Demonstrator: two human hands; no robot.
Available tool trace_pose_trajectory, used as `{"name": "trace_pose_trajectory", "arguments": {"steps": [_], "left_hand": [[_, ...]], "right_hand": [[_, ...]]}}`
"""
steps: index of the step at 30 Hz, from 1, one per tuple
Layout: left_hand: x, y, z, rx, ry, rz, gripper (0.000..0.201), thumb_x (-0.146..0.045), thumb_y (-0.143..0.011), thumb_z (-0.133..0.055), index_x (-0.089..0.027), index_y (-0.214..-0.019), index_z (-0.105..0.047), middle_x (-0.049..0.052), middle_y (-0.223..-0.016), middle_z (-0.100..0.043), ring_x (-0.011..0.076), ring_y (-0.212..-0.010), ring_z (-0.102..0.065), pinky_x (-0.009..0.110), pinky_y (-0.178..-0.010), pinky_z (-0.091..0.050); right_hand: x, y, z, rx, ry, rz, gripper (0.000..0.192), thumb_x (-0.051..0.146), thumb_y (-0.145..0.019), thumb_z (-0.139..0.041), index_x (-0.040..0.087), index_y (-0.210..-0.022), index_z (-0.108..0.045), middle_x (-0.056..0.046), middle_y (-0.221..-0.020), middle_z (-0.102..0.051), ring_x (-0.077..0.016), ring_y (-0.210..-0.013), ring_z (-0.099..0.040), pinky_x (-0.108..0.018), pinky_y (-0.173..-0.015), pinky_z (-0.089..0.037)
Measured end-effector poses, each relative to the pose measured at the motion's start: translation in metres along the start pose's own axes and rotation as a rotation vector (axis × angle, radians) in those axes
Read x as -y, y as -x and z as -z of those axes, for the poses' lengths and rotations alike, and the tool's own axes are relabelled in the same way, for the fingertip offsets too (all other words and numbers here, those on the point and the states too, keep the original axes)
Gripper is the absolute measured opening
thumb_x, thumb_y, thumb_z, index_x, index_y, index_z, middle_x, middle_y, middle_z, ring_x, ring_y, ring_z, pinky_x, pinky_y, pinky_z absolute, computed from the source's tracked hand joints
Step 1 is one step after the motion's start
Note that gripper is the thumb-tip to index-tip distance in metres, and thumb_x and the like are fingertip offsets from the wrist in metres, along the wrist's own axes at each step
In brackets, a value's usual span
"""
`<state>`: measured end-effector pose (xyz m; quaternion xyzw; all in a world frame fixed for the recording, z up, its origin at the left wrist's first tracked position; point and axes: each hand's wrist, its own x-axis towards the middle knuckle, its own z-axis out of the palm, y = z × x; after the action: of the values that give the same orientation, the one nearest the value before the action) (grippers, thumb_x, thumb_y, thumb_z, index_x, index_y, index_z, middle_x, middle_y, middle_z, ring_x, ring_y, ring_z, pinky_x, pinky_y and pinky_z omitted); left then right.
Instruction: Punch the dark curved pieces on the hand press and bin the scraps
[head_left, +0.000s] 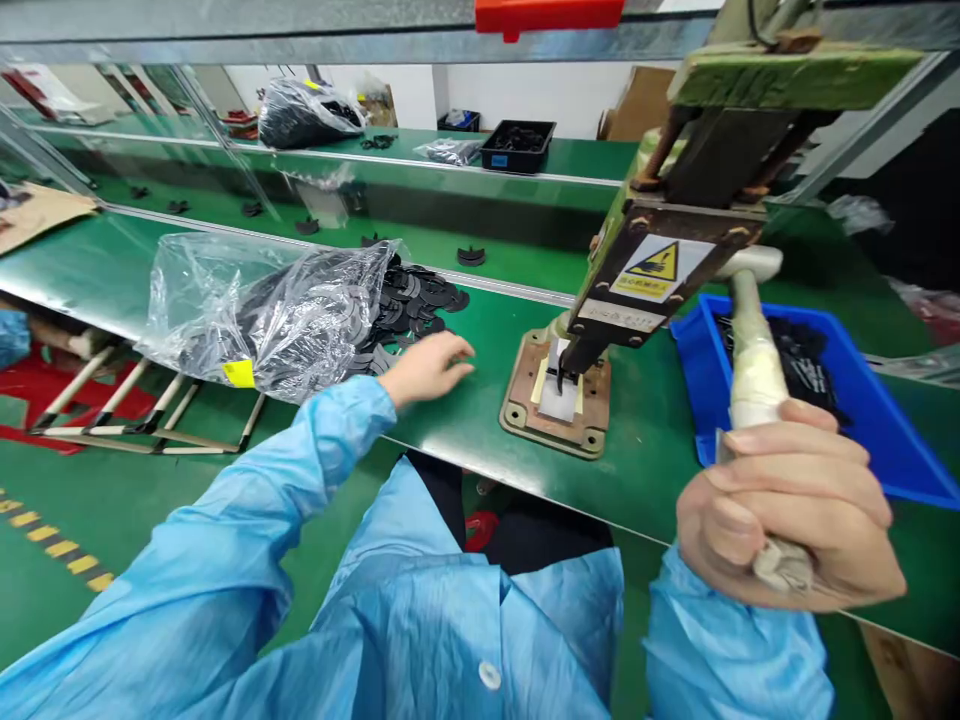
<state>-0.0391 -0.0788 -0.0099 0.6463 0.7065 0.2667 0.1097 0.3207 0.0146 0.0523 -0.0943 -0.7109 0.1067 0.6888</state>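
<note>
My right hand point(795, 505) is wrapped round the tape-covered lever handle point(756, 370) of a hand press point(637, 250). On the press's square base point(517, 400), a small metal plate point(557, 400) lies under the lowered tool, with a small dark piece at the tool's tip. My left hand point(429, 368) hovers or rests at the right edge of a pile of black curved parts point(409, 300), its thumb and fingers a little apart and nothing visible in them. These parts spill from a clear plastic bag point(277, 310) with a yellow label.
A blue bin point(885, 420) of dark parts stands right of the press. Behind the bench runs a green belt point(420, 240) with several spaced black parts. A black tray point(517, 145) and another filled bag point(307, 112) sit on the shelf. A person's sleeve point(11, 338) shows at far left.
</note>
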Motion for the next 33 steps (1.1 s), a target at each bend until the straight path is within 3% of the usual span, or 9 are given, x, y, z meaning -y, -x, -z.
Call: {"name": "trace_pose_trajectory", "arguments": {"steps": [3,6,10,16,20,22,25,30,33], "left_hand": [[0.051,-0.008,0.034,0.009,-0.333,0.082,0.036,-0.034,-0.097,-0.066,-0.019,-0.129,-0.072,0.014,-0.127,-0.073,0.0326,-0.124,-0.063,0.047,-0.113,-0.047],[0.075,-0.026,0.046,0.126,-0.519,0.112,0.05,-0.041,-0.096,-0.067,-0.017,-0.14,-0.07,0.016,-0.138,-0.071,0.0362,-0.13,-0.059,0.047,-0.112,-0.046],[0.073,-0.045,0.039,0.253,-0.661,0.111,0.053,-0.046,-0.096,-0.065,-0.017,-0.139,-0.071,0.018,-0.136,-0.073,0.0377,-0.129,-0.061,0.046,-0.106,-0.047],[0.064,-0.044,0.035,0.274,-0.686,0.069,0.042,-0.031,-0.096,-0.058,-0.01,-0.127,-0.075,0.024,-0.119,-0.077,0.0394,-0.116,-0.071,0.047,-0.1,-0.049],[0.067,-0.036,0.042,0.066,-0.518,0.136,0.04,-0.025,-0.098,-0.053,-0.013,-0.132,-0.071,0.02,-0.121,-0.078,0.0352,-0.115,-0.073,0.042,-0.098,-0.052],[0.067,-0.035,0.043,-0.035,-0.3,0.235,0.04,-0.027,-0.096,-0.059,-0.016,-0.132,-0.071,0.015,-0.117,-0.079,0.0315,-0.107,-0.075,0.039,-0.092,-0.054],[0.059,-0.034,0.038,-0.054,0.101,0.334,0.033,-0.035,-0.094,-0.065,-0.018,-0.122,-0.074,0.009,-0.103,-0.079,0.0242,-0.088,-0.075,0.033,-0.078,-0.056],[0.026,-0.027,0.023,-0.128,0.2,0.194,0.035,-0.051,-0.093,-0.07,-0.021,-0.108,-0.079,0.001,-0.075,-0.066,0.0158,-0.066,-0.061,0.028,-0.064,-0.049],[0.005,-0.024,0.015,-0.05,0.369,0.127,0.045,-0.06,-0.097,-0.066,-0.02,-0.116,-0.076,0.001,-0.074,-0.067,0.0153,-0.064,-0.062,0.028,-0.064,-0.051]], "right_hand": [[0.0,0.0,-0.002,-0.014,-0.012,0.007,0.043,0.05,-0.082,-0.078,0.026,-0.056,-0.055,0.003,-0.058,-0.06,-0.0223,-0.068,-0.068,-0.066,-0.093,-0.059],[0.002,-0.001,-0.002,-0.002,-0.003,-0.007,0.041,0.048,-0.083,-0.078,0.025,-0.057,-0.055,0.003,-0.059,-0.061,-0.0216,-0.07,-0.069,-0.066,-0.095,-0.059],[0.005,-0.001,0.001,0.021,0.005,-0.003,0.038,0.046,-0.083,-0.078,0.026,-0.059,-0.056,0.005,-0.061,-0.062,-0.0217,-0.071,-0.069,-0.065,-0.097,-0.059],[0.009,-0.003,0.0,0.025,0.0,-0.022,0.037,0.043,-0.082,-0.079,0.025,-0.059,-0.056,0.005,-0.062,-0.062,-0.021,-0.073,-0.069,-0.064,-0.099,-0.058],[0.006,-0.002,-0.003,-0.002,-0.002,-0.009,0.039,0.046,-0.084,-0.077,0.025,-0.059,-0.055,0.005,-0.06,-0.061,-0.0204,-0.071,-0.068,-0.064,-0.096,-0.058],[0.006,-0.002,-0.003,-0.01,-0.005,-0.003,0.039,0.047,-0.084,-0.077,0.026,-0.059,-0.056,0.005,-0.06,-0.061,-0.0206,-0.071,-0.068,-0.065,-0.096,-0.058],[0.008,-0.003,-0.004,-0.004,-0.006,-0.021,0.037,0.044,-0.084,-0.077,0.026,-0.06,-0.057,0.005,-0.062,-0.062,-0.0206,-0.073,-0.069,-0.065,-0.099,-0.057],[0.015,-0.004,-0.005,0.015,-0.007,-0.028,0.033,0.039,-0.086,-0.076,0.025,-0.063,-0.056,0.006,-0.064,-0.061,-0.0189,-0.077,-0.069,-0.061,-0.104,-0.056],[0.016,-0.004,-0.005,0.016,-0.005,-0.021,0.033,0.038,-0.087,-0.075,0.024,-0.064,-0.056,0.006,-0.065,-0.06,-0.0188,-0.077,-0.068,-0.061,-0.104,-0.056]]}}
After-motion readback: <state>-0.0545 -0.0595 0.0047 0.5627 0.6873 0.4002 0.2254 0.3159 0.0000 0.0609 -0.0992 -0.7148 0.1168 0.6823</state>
